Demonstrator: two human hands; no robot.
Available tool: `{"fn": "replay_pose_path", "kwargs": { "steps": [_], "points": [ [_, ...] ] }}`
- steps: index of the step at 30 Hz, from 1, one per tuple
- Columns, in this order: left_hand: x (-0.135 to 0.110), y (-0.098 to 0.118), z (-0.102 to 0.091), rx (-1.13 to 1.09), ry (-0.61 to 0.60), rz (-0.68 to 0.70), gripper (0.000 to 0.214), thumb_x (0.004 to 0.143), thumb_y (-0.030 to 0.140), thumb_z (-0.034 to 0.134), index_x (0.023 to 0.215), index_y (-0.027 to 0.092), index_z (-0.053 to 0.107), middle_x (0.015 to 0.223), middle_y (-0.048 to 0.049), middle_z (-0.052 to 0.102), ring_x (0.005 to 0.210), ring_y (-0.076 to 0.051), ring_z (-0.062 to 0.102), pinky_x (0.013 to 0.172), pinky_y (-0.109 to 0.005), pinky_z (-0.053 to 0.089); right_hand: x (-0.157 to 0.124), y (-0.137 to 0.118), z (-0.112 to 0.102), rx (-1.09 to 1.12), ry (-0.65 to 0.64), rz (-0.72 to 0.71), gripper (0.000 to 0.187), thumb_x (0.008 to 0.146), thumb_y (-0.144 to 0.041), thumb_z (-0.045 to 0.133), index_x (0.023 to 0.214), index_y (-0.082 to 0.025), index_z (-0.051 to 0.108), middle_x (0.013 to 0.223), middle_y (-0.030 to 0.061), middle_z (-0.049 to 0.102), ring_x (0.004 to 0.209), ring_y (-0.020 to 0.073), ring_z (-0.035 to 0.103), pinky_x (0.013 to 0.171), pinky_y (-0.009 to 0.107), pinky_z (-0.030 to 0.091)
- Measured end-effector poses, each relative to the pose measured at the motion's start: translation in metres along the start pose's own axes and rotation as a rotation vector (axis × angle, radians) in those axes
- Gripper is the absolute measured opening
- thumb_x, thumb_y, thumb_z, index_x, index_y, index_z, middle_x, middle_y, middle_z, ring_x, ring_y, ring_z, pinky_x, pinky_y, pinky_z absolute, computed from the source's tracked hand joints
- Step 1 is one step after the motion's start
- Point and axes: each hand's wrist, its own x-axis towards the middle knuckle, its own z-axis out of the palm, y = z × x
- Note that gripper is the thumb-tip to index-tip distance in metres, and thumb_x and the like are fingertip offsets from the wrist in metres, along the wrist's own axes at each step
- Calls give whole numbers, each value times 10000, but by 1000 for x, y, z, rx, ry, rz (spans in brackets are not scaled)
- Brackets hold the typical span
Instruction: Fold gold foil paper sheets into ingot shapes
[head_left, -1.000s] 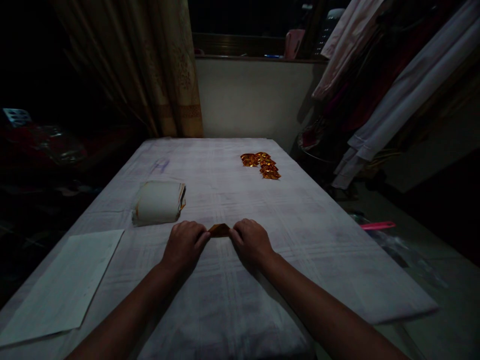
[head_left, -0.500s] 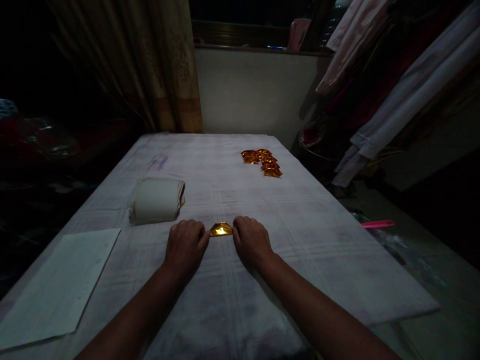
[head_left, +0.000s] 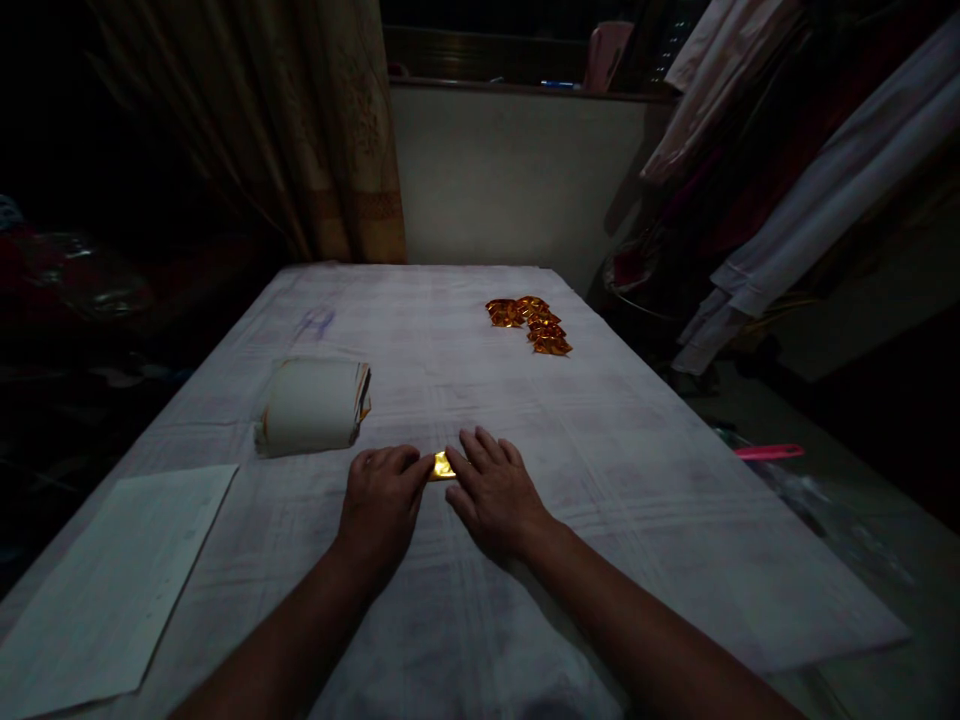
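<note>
- One small strip of gold foil (head_left: 444, 465), low and narrow, on the near middle part of the tablecloth (head_left: 450, 385), between two bare hands.
- Glossy on the exposed middle, with a bright yellow glare; duller and browner along the near edge; both ends covered by fingers, so full outline impossible to tell.
- At its left end, the left hand (head_left: 381, 500): fingers curled, thumb and forefinger closed on the foil.
- At its right end, the right hand (head_left: 496, 485): spread open, palm down, forefinger tip on the foil, thumb just off its near edge.
- Beyond the left hand, a thick stack of pale paper (head_left: 311, 405), top bowed, edges ragged, with touches of gold at the right side.
- Nearer on the left, a flat white sheet (head_left: 124, 590) with faint marks.
- Toward the far right of the table, a cluster of foil pieces (head_left: 545, 326), orange-gold, creased and shiny, overlapping in a bent row.
- Past the table, a patterned curtain (head_left: 341, 130), a pale wall (head_left: 517, 180) and, to the right, hanging clothes (head_left: 832, 200) in dim light.
</note>
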Motion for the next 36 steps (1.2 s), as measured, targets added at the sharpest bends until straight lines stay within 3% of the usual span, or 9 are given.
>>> {"fn": "replay_pose_path", "kwargs": {
  "steps": [5,9,13,17,29,36],
  "points": [
    [-5,-7,-7,59,-56,30,290,942,148,522,1161,245,685,1067,-88,739,919,-287,669,846,-485,466,-4,1,-3,10,-101,38,603,1001,-519,501,1521,-217,446,1620,168,329,1505,383,257,1168,620,229],
    [-13,-12,-9,40,-31,35,294,965,191,486,1185,217,679,1139,-115,736,981,-311,675,904,-537,459,-4,3,-3,24,-119,44,630,1000,-547,485,1535,-218,427,1631,164,301,1514,386,235,1183,628,215],
    [-16,-4,-2,13,-43,126,416,1010,354,460,1383,201,566,1363,-101,658,1307,-329,541,1135,-586,284,-3,2,-7,28,-147,64,630,1000,-555,482,1534,-224,429,1639,163,276,1526,373,203,1197,616,194],
    [-19,-1,7,56,-119,131,514,1035,483,390,1464,217,486,1433,-52,615,1390,-308,466,1203,-563,161,-3,1,-10,40,-179,79,643,1003,-581,447,1543,-232,413,1649,164,241,1536,367,166,1200,614,175],
    [-23,0,11,44,-158,21,468,1037,362,368,1440,185,526,1489,-85,558,1424,-339,424,1181,-615,220,-25,20,-13,7,-166,107,615,1005,-562,454,1543,-266,412,1650,139,259,1527,370,201,1196,607,195],
    [-19,-3,13,15,-110,20,417,1021,305,407,1386,188,572,1434,-101,609,1388,-332,474,1175,-627,240,-16,10,-12,16,-116,106,662,1011,-492,458,1571,-158,345,1657,141,226,1536,354,174,1215,588,175]
  ]
}}
